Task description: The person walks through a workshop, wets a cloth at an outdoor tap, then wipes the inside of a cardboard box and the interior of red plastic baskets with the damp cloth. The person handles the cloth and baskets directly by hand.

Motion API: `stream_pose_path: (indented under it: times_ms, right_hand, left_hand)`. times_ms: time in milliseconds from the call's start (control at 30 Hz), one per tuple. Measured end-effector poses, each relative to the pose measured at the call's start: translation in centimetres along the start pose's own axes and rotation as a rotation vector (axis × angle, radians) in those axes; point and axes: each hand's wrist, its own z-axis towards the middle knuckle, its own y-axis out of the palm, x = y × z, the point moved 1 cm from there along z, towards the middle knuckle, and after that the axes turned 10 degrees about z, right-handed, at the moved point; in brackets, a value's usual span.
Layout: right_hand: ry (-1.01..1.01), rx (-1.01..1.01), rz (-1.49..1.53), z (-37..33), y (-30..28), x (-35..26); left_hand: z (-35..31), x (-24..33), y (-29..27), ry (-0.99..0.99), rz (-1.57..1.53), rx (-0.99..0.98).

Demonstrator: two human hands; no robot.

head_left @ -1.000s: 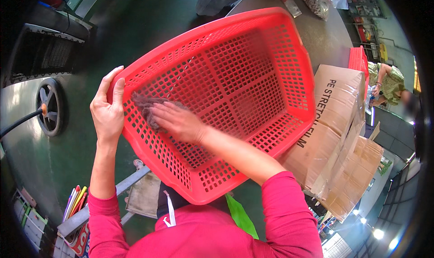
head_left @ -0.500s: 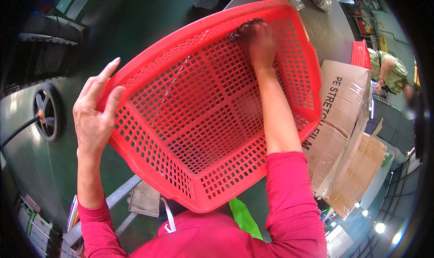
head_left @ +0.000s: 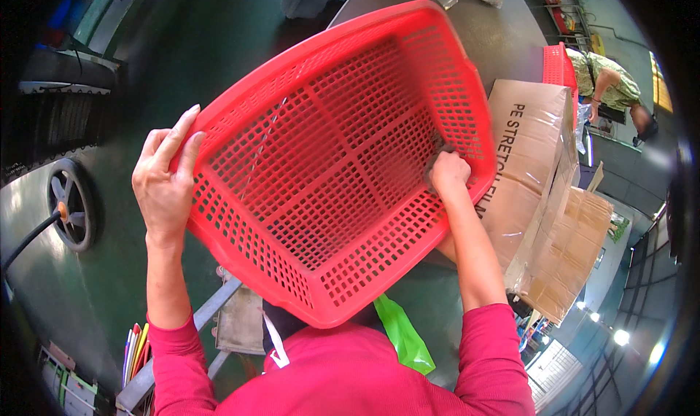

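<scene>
The basket (head_left: 349, 153) is smooth, slightly glossy plastic. The rag (head_left: 431, 171) looks like matt cloth. The carton (head_left: 538, 150) is cardboard.

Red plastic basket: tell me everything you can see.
The red, rectangular plastic basket is tilted, open top facing the camera. It has a solid rim, perforated walls and a grid base crossed by ribs. The left grip holds its left rim; inside, the right grip holds a dark grey bunched cloth at the right corner.

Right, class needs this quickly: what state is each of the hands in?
Left hand: closed on the rim of the red basket.
Right hand: closed on a dark cloth, inside the basket.
</scene>
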Motion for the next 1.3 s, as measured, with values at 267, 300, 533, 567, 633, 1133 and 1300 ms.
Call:
stream_pose_path:
  times_ms: [267,300,533,567,633,1133,1300]
  right_hand:
    - [-0.314,0.705,0.551,13.8,-0.7,-14.0]
    - [-0.311,0.722,0.669,13.6,0.0,-15.3]
    - [-1.158,0.435,0.374,-10.3,0.1,-25.8]
    - [-1.463,0.212,0.695,-12.4,0.7,-25.7]
    - [-1.505,0.406,0.826,-10.8,2.0,-24.8]
    - [-1.101,0.514,0.893,-8.3,3.3,-25.2]
    - [-1.471,0.348,0.806,-11.8,1.8,-25.3]
  left_hand:
    - [0.1,-0.1,-0.2,0.06,0.001,-0.038]
    - [0.2,0.0,-0.2,0.047,0.004,-0.042]
    - [0.2,-0.4,-0.3,0.025,-0.006,-0.052]
    - [0.2,-0.4,-0.4,0.026,-0.008,-0.057]
    - [0.1,-0.3,-0.8,0.06,-0.002,-0.038]
    - [-0.2,-1.0,0.5,-0.018,-0.05,0.019]
    - [-0.1,-1.3,0.7,0.019,-0.043,0.069]
